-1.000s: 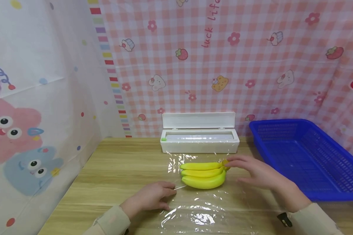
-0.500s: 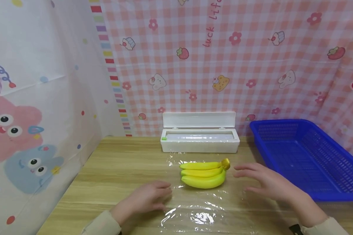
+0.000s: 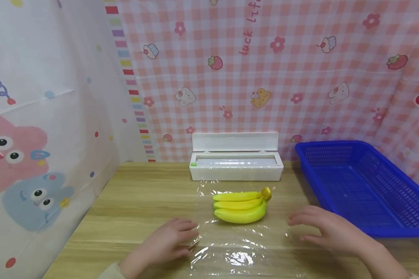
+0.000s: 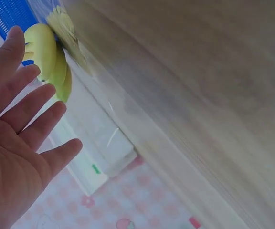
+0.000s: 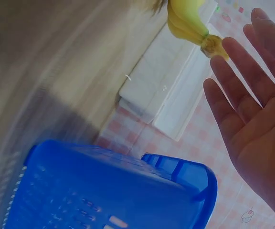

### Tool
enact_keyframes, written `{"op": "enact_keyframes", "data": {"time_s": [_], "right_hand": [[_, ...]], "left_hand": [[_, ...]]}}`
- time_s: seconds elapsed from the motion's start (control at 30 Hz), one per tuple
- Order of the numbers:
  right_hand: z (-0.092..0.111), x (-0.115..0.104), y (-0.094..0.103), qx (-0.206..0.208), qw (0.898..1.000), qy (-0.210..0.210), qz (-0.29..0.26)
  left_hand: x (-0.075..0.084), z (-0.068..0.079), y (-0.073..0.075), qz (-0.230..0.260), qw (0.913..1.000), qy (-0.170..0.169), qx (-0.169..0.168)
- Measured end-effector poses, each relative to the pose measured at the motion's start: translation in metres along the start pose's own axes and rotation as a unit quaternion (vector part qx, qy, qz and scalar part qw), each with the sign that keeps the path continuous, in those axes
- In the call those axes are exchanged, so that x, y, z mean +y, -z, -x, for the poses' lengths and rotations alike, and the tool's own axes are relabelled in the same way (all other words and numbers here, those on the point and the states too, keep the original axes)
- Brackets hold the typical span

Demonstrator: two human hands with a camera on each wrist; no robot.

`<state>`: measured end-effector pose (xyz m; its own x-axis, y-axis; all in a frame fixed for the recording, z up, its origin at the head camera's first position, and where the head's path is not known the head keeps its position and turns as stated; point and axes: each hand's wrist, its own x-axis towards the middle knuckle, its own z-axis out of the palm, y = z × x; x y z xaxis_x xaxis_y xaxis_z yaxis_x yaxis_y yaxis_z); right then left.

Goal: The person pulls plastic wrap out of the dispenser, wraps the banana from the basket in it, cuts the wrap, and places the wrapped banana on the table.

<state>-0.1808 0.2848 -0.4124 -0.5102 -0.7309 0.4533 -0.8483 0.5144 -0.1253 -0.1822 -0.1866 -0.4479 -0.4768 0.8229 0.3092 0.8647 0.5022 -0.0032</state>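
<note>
A bunch of yellow bananas [image 3: 240, 208] lies on a sheet of clear plastic wrap [image 3: 241, 244] spread over the wooden table. My left hand [image 3: 165, 242] hovers to the left of the bananas and near the wrap's left edge, holding nothing. To the right of the stem end is my right hand [image 3: 329, 230], apart from the fruit and also holding nothing. In both wrist views the fingers are spread and relaxed. Behind the bananas stands a white wrap dispenser box [image 3: 236, 172] with its lid [image 3: 235, 142] raised.
A blue plastic basket [image 3: 352, 186] stands at the right, behind my right hand. The wooden tabletop [image 3: 139, 193] runs back to a pink checked cloth [image 3: 230, 77]. At the left hangs a white cloth [image 3: 73, 128] with cartoon prints.
My right hand has left the banana stem and moved right and toward me. My left hand has let go of the wrap's edge and drawn back left. The bananas stay in place.
</note>
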Motion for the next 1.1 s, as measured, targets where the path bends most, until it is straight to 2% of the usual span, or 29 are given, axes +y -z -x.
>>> {"op": "enact_keyframes", "data": {"time_s": [0.13, 0.27, 0.47, 0.6, 0.8, 0.93, 1.1], "right_hand": [[0.008, -0.002, -0.004, 0.000, 1.000, 0.023, -0.010], [0.014, -0.005, -0.011, -0.013, 0.998, 0.045, -0.040], [0.019, -0.009, -0.022, -0.037, 0.995, 0.063, -0.072], [0.020, -0.015, -0.024, -0.050, 0.994, 0.050, -0.078], [0.024, -0.025, -0.024, -0.094, 0.987, -0.007, -0.129], [0.026, -0.027, -0.025, -0.116, 0.985, -0.006, -0.129], [0.028, -0.026, -0.026, -0.126, 0.986, -0.001, -0.110]], "left_hand": [[0.004, 0.005, 0.000, -0.014, 0.9994, -0.010, 0.031], [0.008, 0.007, 0.000, -0.007, 0.9980, -0.031, 0.055], [0.017, 0.004, -0.001, 0.021, 0.9957, -0.071, 0.055], [0.019, 0.002, -0.001, 0.024, 0.9966, -0.071, 0.033], [0.023, 0.004, 0.001, 0.018, 0.9977, -0.063, -0.016], [0.025, 0.004, 0.001, 0.010, 0.9966, -0.074, -0.037], [0.027, 0.002, 0.000, 0.005, 0.9950, -0.089, -0.046]]}}
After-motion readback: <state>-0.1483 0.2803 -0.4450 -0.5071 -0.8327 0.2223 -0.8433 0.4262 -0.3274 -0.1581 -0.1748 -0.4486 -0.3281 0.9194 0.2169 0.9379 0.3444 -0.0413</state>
